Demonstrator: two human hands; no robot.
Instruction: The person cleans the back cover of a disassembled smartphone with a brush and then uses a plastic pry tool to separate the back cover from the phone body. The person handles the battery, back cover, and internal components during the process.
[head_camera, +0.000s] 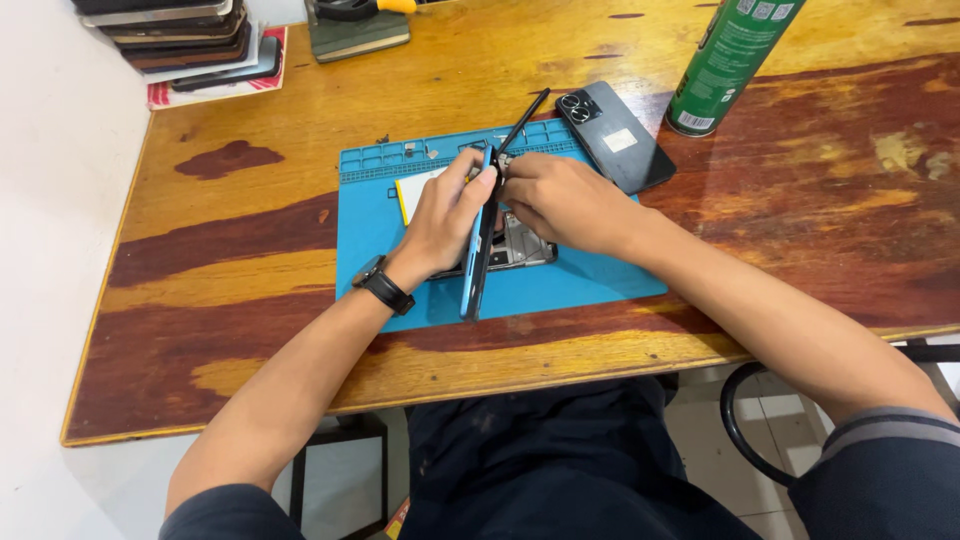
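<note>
While the left hand grips the upright blue phone, the right hand pinches a black tool.

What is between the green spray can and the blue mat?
A black phone lies between the green spray can and the blue mat, face down on the wooden table, seen from the head camera.

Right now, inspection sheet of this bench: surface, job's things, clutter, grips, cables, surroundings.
Surface: worn wooden table with a blue mat on it.
Job's things: blue phone shell held on edge over an opened phone; thin black tool leaning above it.
Clutter: dark phone at the mat's corner, green spray can, stack of phones, small screws in the mat's trays.
Grips: left hand pinches the shell's top edge; right hand works at that edge.
Cables: nothing seen.
Surroundings: white wall, tiled floor, black watch on the left wrist.
</note>
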